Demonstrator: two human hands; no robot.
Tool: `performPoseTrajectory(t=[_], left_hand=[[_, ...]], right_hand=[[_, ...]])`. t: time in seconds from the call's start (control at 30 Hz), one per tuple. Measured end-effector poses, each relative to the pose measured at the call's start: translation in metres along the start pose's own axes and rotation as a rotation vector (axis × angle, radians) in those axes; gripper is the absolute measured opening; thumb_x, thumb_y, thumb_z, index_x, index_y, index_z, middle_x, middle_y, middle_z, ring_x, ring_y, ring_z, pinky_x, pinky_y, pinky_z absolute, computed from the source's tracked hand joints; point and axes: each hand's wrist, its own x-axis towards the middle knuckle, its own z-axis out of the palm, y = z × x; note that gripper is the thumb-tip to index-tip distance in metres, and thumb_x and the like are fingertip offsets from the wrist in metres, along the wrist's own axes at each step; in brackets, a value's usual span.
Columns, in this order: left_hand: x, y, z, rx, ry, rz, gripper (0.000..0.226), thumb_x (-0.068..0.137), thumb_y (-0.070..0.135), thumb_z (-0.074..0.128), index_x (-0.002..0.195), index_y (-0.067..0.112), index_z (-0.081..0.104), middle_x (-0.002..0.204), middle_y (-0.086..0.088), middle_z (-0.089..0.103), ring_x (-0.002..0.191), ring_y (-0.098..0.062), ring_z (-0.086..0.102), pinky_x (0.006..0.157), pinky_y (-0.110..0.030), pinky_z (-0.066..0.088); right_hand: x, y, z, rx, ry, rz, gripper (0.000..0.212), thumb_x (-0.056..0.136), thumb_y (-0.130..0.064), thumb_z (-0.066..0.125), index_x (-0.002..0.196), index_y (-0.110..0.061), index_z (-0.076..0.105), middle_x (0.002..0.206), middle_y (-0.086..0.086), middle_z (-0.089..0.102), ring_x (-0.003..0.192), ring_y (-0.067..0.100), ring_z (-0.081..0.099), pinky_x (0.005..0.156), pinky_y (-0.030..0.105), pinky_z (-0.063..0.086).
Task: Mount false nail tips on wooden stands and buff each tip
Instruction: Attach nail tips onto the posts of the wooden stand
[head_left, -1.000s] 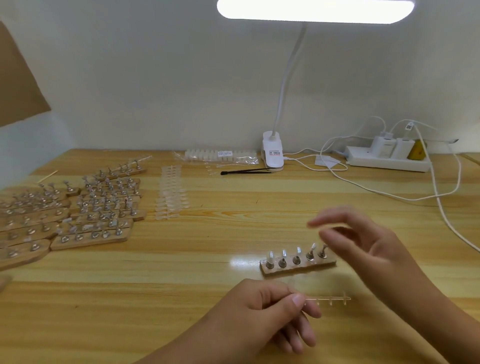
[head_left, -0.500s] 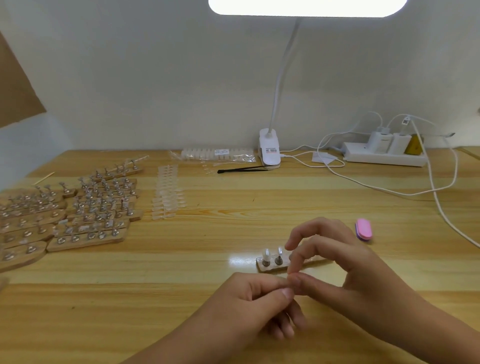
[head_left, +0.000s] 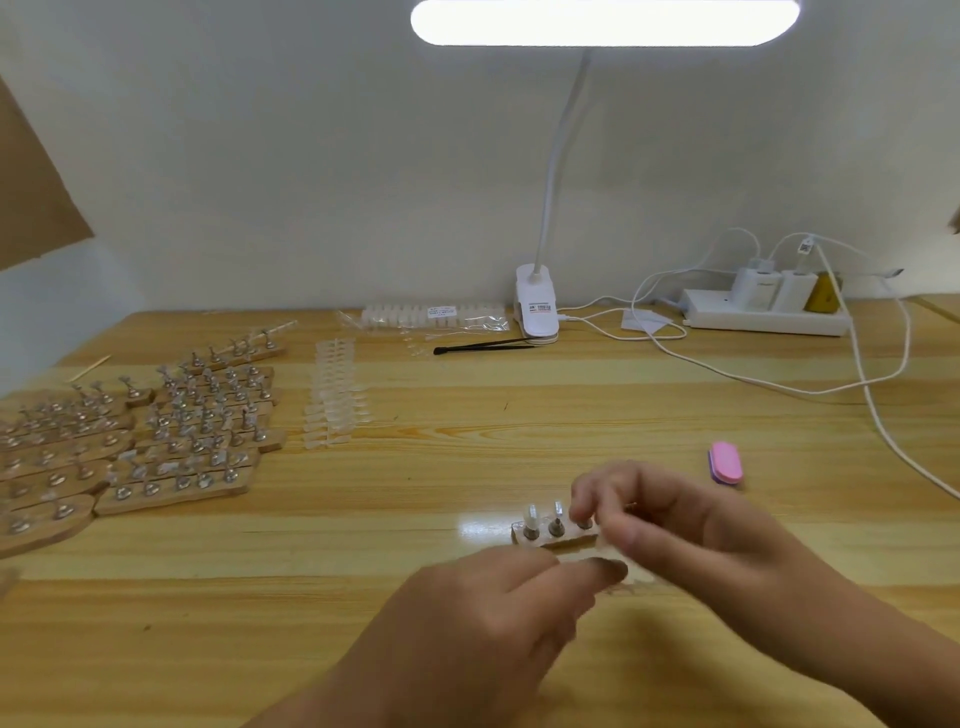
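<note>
My left hand (head_left: 493, 623) sits low at centre, thumb and forefinger drawn together and pointing right. Motion blur prevents me from confirming whether anything is pinched between them. My right hand (head_left: 701, 545) is just beside it, fingers curled downward, with its fingertips (head_left: 582, 512) over the right end of the wooden stand (head_left: 540, 540). I cannot tell whether this hand holds anything.

The stand lies on the table (head_left: 519, 415), directly behind the left hand's fingertips. Two nail tips (head_left: 531, 514) stand upright on its left pegs; the remainder of the stand is hidden by the right hand.

A pink buffing block (head_left: 725, 463) lies on the table to the right of the right hand, apart from it. At far left, loaded stands (head_left: 182, 447) lie in rows, with strips of clear tips (head_left: 335, 400) beside them.

Along the back wall, left to right:
- a bag of tips (head_left: 431, 317)
- a black tool (head_left: 483, 347)
- the clip lamp (head_left: 537, 306)
- a power strip (head_left: 769, 317) with white cables
</note>
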Motion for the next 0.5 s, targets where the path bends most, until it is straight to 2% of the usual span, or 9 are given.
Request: performPoseTrajectory(t=[0.03,0.07,0.1,0.17,0.23,0.33,0.4,0.5], left_hand=[[0.001,-0.006,-0.004,0.12,0.04,0.107,0.028,0.095,0.016,0.051,0.114,0.022,0.07,0.082,0.006,0.069,0.069,-0.014,0.065,0.061,-0.026,0.054],[0.004,-0.014,-0.011,0.163,0.09,0.143,0.03,0.095,0.014,0.051,0.119,0.015,0.069,0.086,0.002,0.069,0.073,-0.016,0.065,0.067,-0.026,0.054],[0.008,-0.023,-0.019,0.146,0.154,0.1,0.03,0.095,0.016,0.051,0.12,0.013,0.068,0.09,0.001,0.069,0.079,-0.016,0.064,0.075,-0.025,0.053],[0.012,-0.042,-0.038,0.078,0.312,-0.137,0.03,0.095,0.025,0.05,0.119,0.021,0.067,0.096,0.008,0.067,0.087,-0.009,0.06,0.083,-0.015,0.045],[0.009,-0.061,-0.05,-0.069,0.406,-0.459,0.024,0.097,0.031,0.051,0.113,0.033,0.067,0.095,0.017,0.063,0.086,-0.004,0.058,0.076,-0.008,0.042],[0.006,-0.089,-0.055,-0.232,0.41,-0.829,0.023,0.099,0.024,0.051,0.105,0.037,0.069,0.106,0.014,0.064,0.099,-0.006,0.058,0.074,-0.011,0.04],[0.005,-0.1,-0.056,-0.244,0.371,-0.945,0.022,0.1,0.025,0.049,0.104,0.035,0.069,0.113,0.009,0.063,0.101,-0.003,0.055,0.075,-0.013,0.036],[0.004,-0.102,-0.053,-0.317,0.31,-1.002,0.027,0.101,0.03,0.046,0.104,0.025,0.073,0.101,0.019,0.063,0.078,-0.002,0.05,0.068,-0.019,0.038]], right_hand=[[0.001,-0.001,-0.002,0.111,0.043,0.037,0.026,0.081,-0.049,0.068,0.083,-0.023,0.066,0.101,-0.005,0.069,0.094,0.009,0.063,0.082,0.019,0.05],[0.002,-0.002,-0.004,0.191,0.093,0.057,0.034,0.076,-0.054,0.072,0.084,-0.021,0.067,0.099,0.0,0.07,0.09,0.01,0.063,0.079,0.02,0.051],[0.003,-0.004,-0.006,0.248,0.139,0.061,0.04,0.072,-0.058,0.075,0.084,-0.021,0.067,0.094,0.004,0.071,0.084,0.012,0.063,0.075,0.021,0.052],[0.006,-0.005,-0.009,0.292,0.222,0.05,0.045,0.064,-0.062,0.08,0.082,-0.024,0.068,0.081,0.006,0.068,0.072,0.013,0.06,0.067,0.02,0.051],[0.008,-0.004,-0.011,0.279,0.283,0.045,0.047,0.056,-0.064,0.083,0.08,-0.025,0.069,0.074,0.004,0.065,0.067,0.013,0.057,0.064,0.02,0.051],[0.008,0.001,-0.013,0.254,0.312,0.063,0.054,0.049,-0.065,0.086,0.081,-0.025,0.071,0.07,0.006,0.064,0.066,0.014,0.057,0.064,0.019,0.051],[0.008,0.003,-0.012,0.223,0.301,0.088,0.061,0.046,-0.066,0.087,0.087,-0.023,0.073,0.071,0.008,0.066,0.067,0.015,0.059,0.066,0.019,0.052],[0.008,0.003,-0.012,0.209,0.257,0.132,0.071,0.041,-0.069,0.088,0.092,-0.022,0.075,0.077,0.011,0.071,0.074,0.018,0.066,0.075,0.017,0.052]])
